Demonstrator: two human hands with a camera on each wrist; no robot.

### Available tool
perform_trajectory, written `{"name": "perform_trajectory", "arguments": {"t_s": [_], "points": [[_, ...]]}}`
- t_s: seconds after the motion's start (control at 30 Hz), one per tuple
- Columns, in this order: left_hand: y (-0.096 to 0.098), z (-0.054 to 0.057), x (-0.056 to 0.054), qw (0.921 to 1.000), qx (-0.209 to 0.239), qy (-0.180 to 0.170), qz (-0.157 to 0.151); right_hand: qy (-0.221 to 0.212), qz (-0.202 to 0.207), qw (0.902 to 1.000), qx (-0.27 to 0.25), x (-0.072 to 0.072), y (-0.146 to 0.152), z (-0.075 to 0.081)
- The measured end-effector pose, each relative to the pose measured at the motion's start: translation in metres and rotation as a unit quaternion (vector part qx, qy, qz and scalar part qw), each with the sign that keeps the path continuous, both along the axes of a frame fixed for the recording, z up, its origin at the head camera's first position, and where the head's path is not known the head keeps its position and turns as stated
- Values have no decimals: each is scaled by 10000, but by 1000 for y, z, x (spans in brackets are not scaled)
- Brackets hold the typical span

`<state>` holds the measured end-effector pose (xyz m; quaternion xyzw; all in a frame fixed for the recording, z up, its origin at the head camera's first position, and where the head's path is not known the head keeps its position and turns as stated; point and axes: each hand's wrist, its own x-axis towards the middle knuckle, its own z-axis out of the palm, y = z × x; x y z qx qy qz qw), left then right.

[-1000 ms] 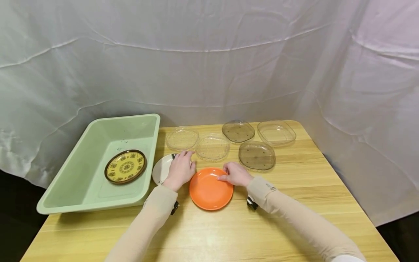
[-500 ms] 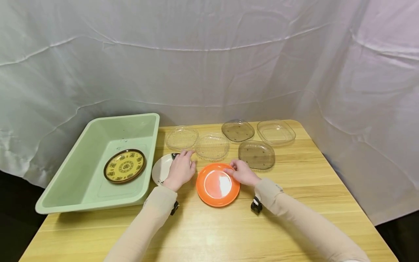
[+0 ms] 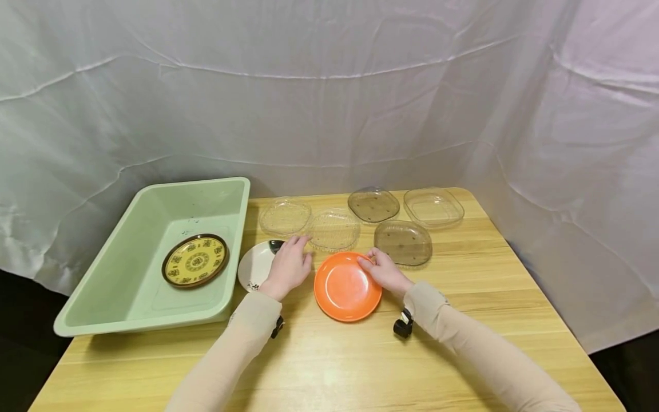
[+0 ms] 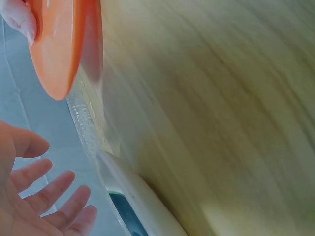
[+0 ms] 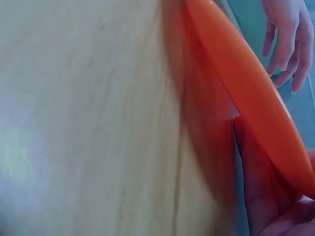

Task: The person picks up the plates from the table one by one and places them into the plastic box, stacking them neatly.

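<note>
My right hand (image 3: 387, 272) pinches the far right rim of an orange plate (image 3: 346, 294), thumb on top and fingers underneath. In the right wrist view the plate (image 5: 246, 83) is held above the wood, its orange reflection showing below it. My left hand (image 3: 289, 266) hangs over a white plate (image 3: 253, 266) with a dark patch, hiding part of it. The left wrist view shows this hand (image 4: 39, 196) with loosely spread fingers, holding nothing, apart from the orange plate (image 4: 55, 54).
A green basin (image 3: 237, 252) at the left contains a yellow plate (image 3: 197, 261) with a brown rim. Along the back lie clear plastic dishes (image 3: 285, 216) and smoky brown ones (image 3: 403, 243). Pale cloth (image 3: 329, 114) hangs behind the wooden table (image 3: 329, 366).
The orange plate, held by my right hand, has moved right and slightly away from me. My left hand has stayed nearly still over the white plate.
</note>
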<state>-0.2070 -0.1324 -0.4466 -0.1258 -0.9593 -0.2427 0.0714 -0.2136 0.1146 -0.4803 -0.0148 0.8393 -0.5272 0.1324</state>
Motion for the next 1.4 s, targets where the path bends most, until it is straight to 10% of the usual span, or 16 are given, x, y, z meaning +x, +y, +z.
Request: {"name": "perform_trajectory", "arguments": {"t_s": [0.77, 1.4], "points": [[4, -4, -3, 9932, 1121, -277, 138, -282, -569, 9950, -775, 5, -5, -8], [7, 7, -6, 9543, 2826, -911, 338, -676, -1206, 9772, -1609, 5, -4, 5]]}}
